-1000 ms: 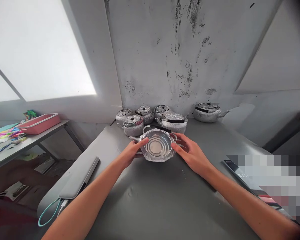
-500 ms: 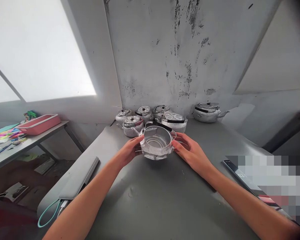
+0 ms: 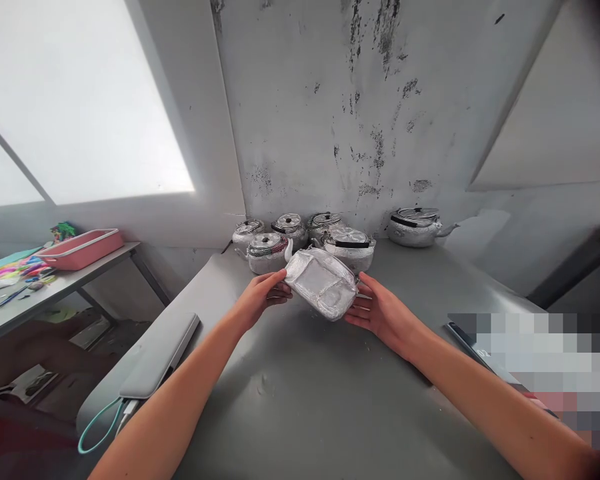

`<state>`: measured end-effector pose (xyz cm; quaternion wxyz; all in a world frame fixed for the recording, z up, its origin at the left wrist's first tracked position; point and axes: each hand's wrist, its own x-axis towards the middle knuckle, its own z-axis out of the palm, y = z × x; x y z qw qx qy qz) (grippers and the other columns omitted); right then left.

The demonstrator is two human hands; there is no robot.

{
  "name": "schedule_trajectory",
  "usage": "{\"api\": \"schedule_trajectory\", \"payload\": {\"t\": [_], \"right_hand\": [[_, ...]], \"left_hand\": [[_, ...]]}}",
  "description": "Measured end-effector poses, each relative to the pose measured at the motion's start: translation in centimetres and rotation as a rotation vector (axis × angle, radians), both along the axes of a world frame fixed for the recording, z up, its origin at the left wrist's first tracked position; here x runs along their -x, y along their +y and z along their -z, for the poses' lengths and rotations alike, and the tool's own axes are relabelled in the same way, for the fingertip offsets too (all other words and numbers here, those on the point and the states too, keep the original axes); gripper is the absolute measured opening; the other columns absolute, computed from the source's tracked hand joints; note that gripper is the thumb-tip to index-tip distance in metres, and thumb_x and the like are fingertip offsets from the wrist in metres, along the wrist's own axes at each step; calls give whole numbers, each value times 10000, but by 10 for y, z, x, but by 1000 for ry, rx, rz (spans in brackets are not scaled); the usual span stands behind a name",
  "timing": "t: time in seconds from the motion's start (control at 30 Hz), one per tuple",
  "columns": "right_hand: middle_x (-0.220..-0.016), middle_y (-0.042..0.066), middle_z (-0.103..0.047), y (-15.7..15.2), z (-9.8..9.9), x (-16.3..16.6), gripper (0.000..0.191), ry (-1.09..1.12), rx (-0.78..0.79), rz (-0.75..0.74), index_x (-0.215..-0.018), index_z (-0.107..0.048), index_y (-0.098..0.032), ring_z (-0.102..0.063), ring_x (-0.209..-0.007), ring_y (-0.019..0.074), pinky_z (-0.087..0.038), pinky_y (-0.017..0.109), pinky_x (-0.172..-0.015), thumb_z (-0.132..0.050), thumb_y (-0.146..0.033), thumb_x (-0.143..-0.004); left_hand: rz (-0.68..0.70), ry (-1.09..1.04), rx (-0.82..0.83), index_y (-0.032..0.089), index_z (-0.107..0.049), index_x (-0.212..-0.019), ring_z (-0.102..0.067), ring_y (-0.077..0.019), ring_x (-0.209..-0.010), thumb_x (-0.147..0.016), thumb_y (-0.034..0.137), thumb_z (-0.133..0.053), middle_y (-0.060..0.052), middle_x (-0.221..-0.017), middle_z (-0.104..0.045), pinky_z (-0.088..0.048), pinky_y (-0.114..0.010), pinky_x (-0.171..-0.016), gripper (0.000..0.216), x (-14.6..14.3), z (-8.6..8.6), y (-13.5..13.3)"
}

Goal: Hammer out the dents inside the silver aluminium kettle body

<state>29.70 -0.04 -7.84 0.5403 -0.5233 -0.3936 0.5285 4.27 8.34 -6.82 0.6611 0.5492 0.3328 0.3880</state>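
Observation:
A lidless silver kettle [image 3: 322, 283] is held above the grey table [image 3: 300, 400], tipped over so its side and bottom face me. My left hand [image 3: 260, 298] grips its left side, fingers curled round the rim. My right hand [image 3: 380, 310] supports its right side, fingers spread against the body. Behind it, by the wall, stand several lidded silver kettles [image 3: 267, 252] in a cluster, and one more kettle [image 3: 416, 226] stands apart to the right.
A grey flat case with a teal loop [image 3: 153, 357] lies at the table's left edge. A dark flat object [image 3: 467, 337] lies at the right, partly blurred out. A side table on the left carries a pink tray [image 3: 80, 248] and coloured pens [image 3: 15, 272].
Both hands lifted the kettle off the table and turned it over; its open mouth faced up before, now its side and bottom show.

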Motion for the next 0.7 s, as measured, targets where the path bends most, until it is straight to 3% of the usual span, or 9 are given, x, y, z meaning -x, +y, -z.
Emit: {"api": "schedule_trajectory", "payload": {"t": [0.17,0.27,0.4,0.57,0.7], "right_hand": [[-988,130,-767,-1,-2,3,393,-103,-123,35,-975,-642,-204,-757,-874,282,-625,470,-818,-462,-551,-929],[-1136,87,-732,-5,-9,5,310,-232,-269,77,-1109,-659,-225,-712,-1019,271,-587,446,-911,-545,-435,-911],[-1229,33,-683,-11,-16,7,442,-415,-415,115,-1258,-640,-291,-640,-1129,264,-506,448,-1034,-696,-351,-824],[-1171,33,-699,-12,-18,7,425,-472,-437,132,-1238,-663,-283,-652,-1085,259,-524,446,-1004,-697,-358,-821],[-1209,65,-700,-9,-17,3,441,-391,-362,202,-1265,-630,-270,-688,-1025,264,-583,421,-893,-671,-372,-838]], "left_hand": [[-24,38,59,171,-683,-990,-669,-201,-849,-777,637,-665,-84,-931,-694,-512,-334,-813,512,3,-5,-1],[58,-3,172,174,-673,-1049,-673,-231,-864,-792,738,-560,-115,-970,-703,-532,-386,-829,630,6,-11,-4],[201,-28,36,205,-661,-1153,-656,-242,-1008,-831,587,-638,-102,-1128,-689,-511,-386,-920,500,3,-15,-12],[180,4,-69,246,-592,-1312,-633,-242,-1051,-859,521,-638,-93,-1227,-651,-499,-392,-926,532,1,-10,-13],[265,-48,-73,218,-617,-1273,-631,-253,-1040,-885,676,-481,-112,-1183,-665,-471,-396,-940,615,6,-6,-7]]}}
